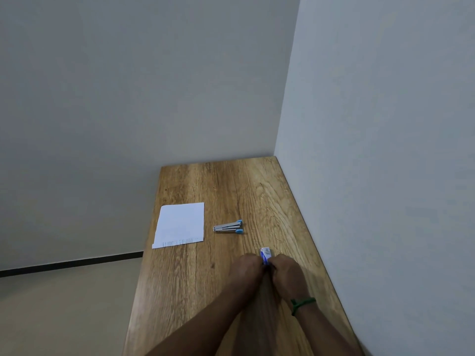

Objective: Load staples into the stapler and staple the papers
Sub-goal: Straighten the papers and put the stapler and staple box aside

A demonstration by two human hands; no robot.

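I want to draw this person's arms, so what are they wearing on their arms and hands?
Both forearms are bare, with no sleeves in view and no gloves. The left hand wears nothing that shows. Just below the right hand, a thin green string bracelet circles the wrist, knotted with a short loose end hanging down. No rings or watch can be seen.

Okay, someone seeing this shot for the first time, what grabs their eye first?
Probably the two hands, left hand and right hand, pressed together around a small blue-and-white staple box near the right side of the wooden table. Next, the silver stapler with blue ends lying mid-table, and the white papers to its left by the table's edge.
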